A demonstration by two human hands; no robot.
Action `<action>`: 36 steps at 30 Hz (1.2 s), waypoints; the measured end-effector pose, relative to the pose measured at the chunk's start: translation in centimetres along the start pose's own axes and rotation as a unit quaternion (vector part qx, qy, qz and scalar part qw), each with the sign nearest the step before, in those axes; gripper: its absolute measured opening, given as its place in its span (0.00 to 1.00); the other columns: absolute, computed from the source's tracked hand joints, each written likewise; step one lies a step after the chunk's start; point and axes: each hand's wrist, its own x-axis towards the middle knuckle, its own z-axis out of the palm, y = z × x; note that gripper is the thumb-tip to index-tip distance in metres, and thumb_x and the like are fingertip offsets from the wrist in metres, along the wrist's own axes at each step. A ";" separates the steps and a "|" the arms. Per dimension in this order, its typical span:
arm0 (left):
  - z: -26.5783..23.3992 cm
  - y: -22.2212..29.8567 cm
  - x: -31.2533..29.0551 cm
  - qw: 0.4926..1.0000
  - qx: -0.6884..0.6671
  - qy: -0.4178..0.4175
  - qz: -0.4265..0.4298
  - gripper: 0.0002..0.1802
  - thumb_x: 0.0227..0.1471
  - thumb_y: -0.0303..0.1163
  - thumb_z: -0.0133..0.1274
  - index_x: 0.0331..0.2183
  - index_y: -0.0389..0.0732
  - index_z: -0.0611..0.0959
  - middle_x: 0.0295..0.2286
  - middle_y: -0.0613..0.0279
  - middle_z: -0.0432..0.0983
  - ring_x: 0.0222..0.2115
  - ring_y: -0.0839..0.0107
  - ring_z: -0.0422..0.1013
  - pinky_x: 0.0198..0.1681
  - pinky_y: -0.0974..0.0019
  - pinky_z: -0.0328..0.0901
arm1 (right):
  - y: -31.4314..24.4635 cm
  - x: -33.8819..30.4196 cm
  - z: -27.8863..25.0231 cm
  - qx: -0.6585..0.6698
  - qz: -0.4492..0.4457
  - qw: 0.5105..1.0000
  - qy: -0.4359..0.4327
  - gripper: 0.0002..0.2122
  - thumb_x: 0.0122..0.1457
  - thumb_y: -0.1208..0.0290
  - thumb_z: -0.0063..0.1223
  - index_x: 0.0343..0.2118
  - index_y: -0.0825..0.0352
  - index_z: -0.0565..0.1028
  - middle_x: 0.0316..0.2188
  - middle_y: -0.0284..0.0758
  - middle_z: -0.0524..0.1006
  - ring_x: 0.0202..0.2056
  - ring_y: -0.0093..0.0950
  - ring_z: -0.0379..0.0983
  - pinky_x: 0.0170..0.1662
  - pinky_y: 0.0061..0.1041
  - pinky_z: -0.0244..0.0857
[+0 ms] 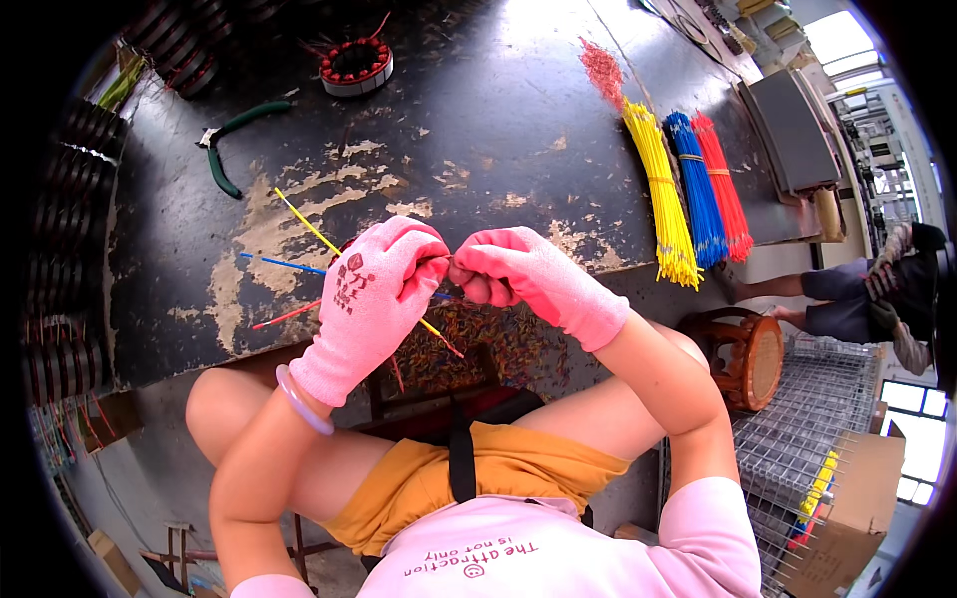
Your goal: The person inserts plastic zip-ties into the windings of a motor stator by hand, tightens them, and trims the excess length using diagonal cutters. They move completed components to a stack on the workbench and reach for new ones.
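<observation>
Both my hands wear pink gloves and meet above the near edge of the dark table. My left hand [377, 289] is closed, its thumb and fingertips pinched. Beneath it stick out a yellow wire [309, 221], a blue wire [284, 264] and a red wire [287, 315]; the palm hides their middle parts. My right hand [528, 279] is also closed, fingertips pressed together right beside the left ones. Whatever thin piece lies between the fingertips is too small to name. A dark reddish edge, mostly covered, shows behind my left hand.
Green-handled pliers [224, 149] and a wound stator [357, 72] lie farther back. At right are bundles of yellow wires [660, 194], blue wires [698, 189] and red wires [722, 184], near small red pieces [602, 72]. Stators [75, 239] are stacked left. Another person [877, 289] is at right.
</observation>
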 end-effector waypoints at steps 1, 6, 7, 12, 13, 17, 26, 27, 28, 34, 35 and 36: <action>0.1 0.0 -0.1 1.000 -0.004 -0.002 -0.004 0.05 0.53 0.29 0.60 0.32 0.40 0.82 0.35 0.61 0.78 0.37 0.57 0.75 0.41 0.57 0.70 | -0.3 -0.6 0.3 -0.040 -0.018 0.999 0.014 0.12 0.64 0.59 0.60 0.43 0.61 0.79 0.41 0.33 0.83 0.37 0.29 0.79 0.39 0.32 0.73; 0.3 0.0 0.0 1.000 -0.009 0.001 0.011 0.06 0.52 0.24 0.59 0.34 0.37 0.81 0.36 0.58 0.78 0.35 0.57 0.75 0.38 0.60 0.70 | -0.9 -0.9 0.5 -0.573 -0.402 0.695 0.166 0.12 0.67 0.63 0.49 0.40 0.68 0.77 0.30 0.32 0.80 0.29 0.19 0.74 0.35 0.23 0.70; 0.1 0.0 0.1 1.000 -0.007 -0.005 0.018 0.06 0.52 0.24 0.59 0.34 0.37 0.81 0.36 0.58 0.78 0.35 0.57 0.75 0.38 0.60 0.70 | -1.0 -0.6 0.7 -0.436 -0.288 0.840 0.144 0.12 0.68 0.63 0.50 0.40 0.68 0.77 0.31 0.30 0.80 0.30 0.18 0.73 0.35 0.21 0.70; -0.2 0.2 0.1 1.000 -0.006 -0.001 0.012 0.05 0.51 0.28 0.60 0.32 0.40 0.82 0.35 0.61 0.78 0.38 0.56 0.75 0.41 0.57 0.70 | -1.1 0.4 0.8 -0.054 -0.008 0.996 0.070 0.11 0.68 0.63 0.52 0.39 0.68 0.78 0.32 0.26 0.80 0.30 0.13 0.72 0.35 0.16 0.68; -0.3 0.1 0.1 1.000 -0.008 -0.002 0.016 0.05 0.51 0.27 0.59 0.33 0.39 0.81 0.35 0.60 0.78 0.37 0.56 0.75 0.40 0.58 0.70 | -1.4 0.1 1.0 -0.113 -0.002 0.989 0.091 0.11 0.67 0.64 0.53 0.39 0.68 0.78 0.32 0.26 0.80 0.30 0.13 0.72 0.35 0.17 0.68; -0.1 -0.1 0.1 1.000 -0.011 -0.001 0.022 0.06 0.53 0.24 0.58 0.35 0.37 0.81 0.36 0.58 0.78 0.35 0.57 0.75 0.38 0.60 0.70 | -0.8 -0.8 1.7 -0.536 -0.451 0.647 0.301 0.11 0.59 0.61 0.63 0.36 0.63 0.80 0.27 0.35 0.78 0.30 0.37 0.78 0.34 0.32 0.72; -0.3 0.2 0.0 1.000 -0.011 -0.002 0.007 0.04 0.51 0.27 0.60 0.31 0.41 0.81 0.33 0.62 0.77 0.37 0.57 0.75 0.40 0.59 0.70 | -2.1 -2.8 1.5 -0.267 -0.117 0.934 0.208 0.10 0.65 0.66 0.54 0.34 0.68 0.80 0.23 0.38 0.79 0.26 0.25 0.77 0.32 0.27 0.70; -0.3 0.4 0.0 1.000 -0.006 0.001 0.011 0.04 0.51 0.27 0.60 0.31 0.41 0.81 0.33 0.62 0.77 0.37 0.57 0.75 0.40 0.59 0.70 | -2.5 -4.1 0.5 -0.306 -0.141 0.900 0.276 0.11 0.65 0.65 0.55 0.34 0.68 0.80 0.24 0.39 0.80 0.26 0.27 0.78 0.32 0.28 0.70; -0.3 0.4 0.0 1.000 -0.001 0.003 0.017 0.04 0.51 0.27 0.60 0.31 0.41 0.81 0.33 0.62 0.77 0.37 0.57 0.75 0.40 0.58 0.70 | -2.0 -5.3 -0.3 -0.344 -0.136 0.892 0.260 0.12 0.64 0.63 0.56 0.33 0.68 0.80 0.23 0.39 0.79 0.26 0.29 0.78 0.32 0.30 0.70; -0.4 0.4 0.4 1.000 0.010 -0.004 0.021 0.04 0.52 0.29 0.60 0.32 0.41 0.82 0.34 0.62 0.78 0.37 0.57 0.75 0.40 0.58 0.70 | 0.2 -2.5 0.4 -0.651 -0.326 0.642 0.239 0.12 0.54 0.56 0.66 0.33 0.58 0.78 0.29 0.32 0.78 0.30 0.36 0.77 0.34 0.35 0.70; -0.4 0.4 0.4 1.000 0.008 -0.004 0.023 0.04 0.52 0.29 0.60 0.32 0.41 0.82 0.34 0.62 0.78 0.37 0.57 0.75 0.40 0.58 0.70 | -0.5 -1.9 0.4 -0.660 -0.379 0.607 0.228 0.12 0.54 0.56 0.66 0.35 0.56 0.78 0.30 0.31 0.78 0.31 0.35 0.77 0.34 0.34 0.70; -0.2 0.2 0.4 1.000 0.005 -0.001 0.020 0.05 0.53 0.30 0.60 0.32 0.41 0.81 0.34 0.62 0.78 0.37 0.57 0.75 0.40 0.58 0.70 | -0.8 -1.4 0.3 -0.664 -0.391 0.602 0.209 0.11 0.54 0.57 0.65 0.36 0.57 0.79 0.30 0.31 0.78 0.30 0.35 0.77 0.33 0.33 0.70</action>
